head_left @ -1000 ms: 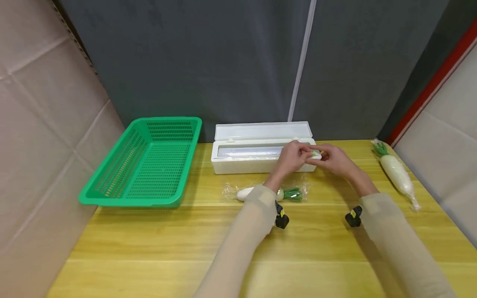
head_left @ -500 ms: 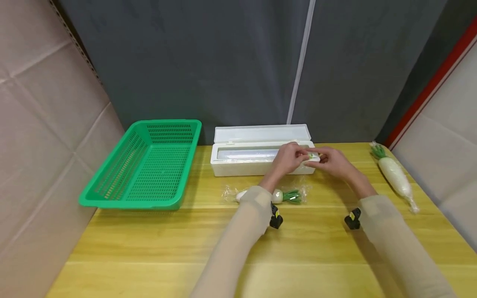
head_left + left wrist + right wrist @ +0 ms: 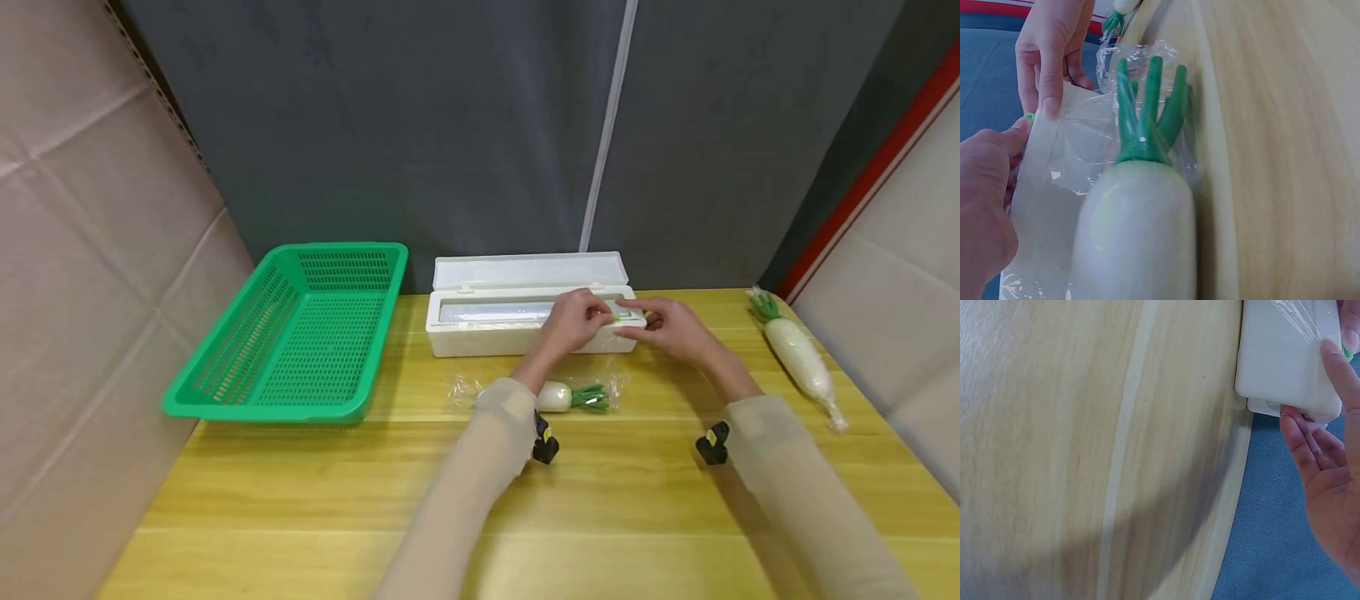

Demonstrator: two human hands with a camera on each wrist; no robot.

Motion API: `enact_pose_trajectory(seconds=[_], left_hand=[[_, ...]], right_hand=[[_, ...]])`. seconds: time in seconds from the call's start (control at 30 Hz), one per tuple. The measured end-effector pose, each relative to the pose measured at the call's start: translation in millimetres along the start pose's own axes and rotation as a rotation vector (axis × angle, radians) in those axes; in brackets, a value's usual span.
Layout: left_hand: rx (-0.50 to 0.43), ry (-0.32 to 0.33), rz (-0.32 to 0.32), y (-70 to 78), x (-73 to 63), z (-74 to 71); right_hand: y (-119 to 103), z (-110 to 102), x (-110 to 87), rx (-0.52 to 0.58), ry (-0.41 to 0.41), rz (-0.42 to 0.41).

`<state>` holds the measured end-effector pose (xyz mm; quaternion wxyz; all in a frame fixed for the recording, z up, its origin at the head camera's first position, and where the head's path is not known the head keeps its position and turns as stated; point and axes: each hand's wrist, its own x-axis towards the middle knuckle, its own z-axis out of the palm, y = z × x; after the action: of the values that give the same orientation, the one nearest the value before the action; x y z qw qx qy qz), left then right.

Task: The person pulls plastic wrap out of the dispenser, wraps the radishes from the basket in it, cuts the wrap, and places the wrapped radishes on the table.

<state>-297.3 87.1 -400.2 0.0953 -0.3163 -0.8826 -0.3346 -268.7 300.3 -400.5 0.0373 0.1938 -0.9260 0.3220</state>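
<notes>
A white cling film dispenser (image 3: 487, 340) stands with its lid raised at the back of the table. My left hand (image 3: 572, 323) pinches the small green cutter slider (image 3: 1029, 117) on its front rim. At the right end, my right hand (image 3: 670, 325) grips the dispenser, its thumb on the front edge and fingers at the end wall, as the right wrist view shows. Clear film hangs down the dispenser's front to a white radish (image 3: 555, 397) with green stalks, which lies on film before it. My left forearm hides part of that radish.
A green plastic basket (image 3: 363, 367) stands on the left of the table (image 3: 637, 517). Another white radish (image 3: 799, 357), wrapped in film, lies at the right edge. A dark panel (image 3: 420, 125) rises behind.
My left hand has slid leftward along the dispenser's rim with the green slider, away from my right hand. My right hand keeps its place at the right end.
</notes>
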Motion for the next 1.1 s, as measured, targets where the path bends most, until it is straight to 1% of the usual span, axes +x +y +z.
enact_pose_trajectory(seconds=[0.13, 0.2, 0.27, 0.47, 0.73, 0.97, 1.1], left_hand=[[0.065, 0.009, -0.011, -0.2, -4.3, -0.5], [0.082, 0.008, -0.008, -1.3, -5.7, -0.2], [0.075, 0.004, 0.0, -3.4, -6.5, -0.6], [0.0, -0.007, 0.011, -11.0, -6.8, -6.8], [0.016, -0.002, 0.036, -15.7, -9.8, -10.8], [-0.019, -0.007, 0.04, -19.6, -12.2, -15.7], [-0.027, -0.006, 0.056, -22.2, -14.6, -17.4]], right_hand=[[1, 1, -1.2, -0.001, 0.006, 0.0], [2, 1, -1.4, -0.003, 0.005, 0.003], [2, 2, -1.3, -0.006, 0.0, 0.009], [2, 1, -0.6, -0.002, -0.003, 0.033], [2, 0, -0.4, -0.003, -0.005, 0.046], [2, 1, 1.1, 0.005, 0.007, 0.041], [3, 2, 1.2, -0.005, 0.007, 0.04]])
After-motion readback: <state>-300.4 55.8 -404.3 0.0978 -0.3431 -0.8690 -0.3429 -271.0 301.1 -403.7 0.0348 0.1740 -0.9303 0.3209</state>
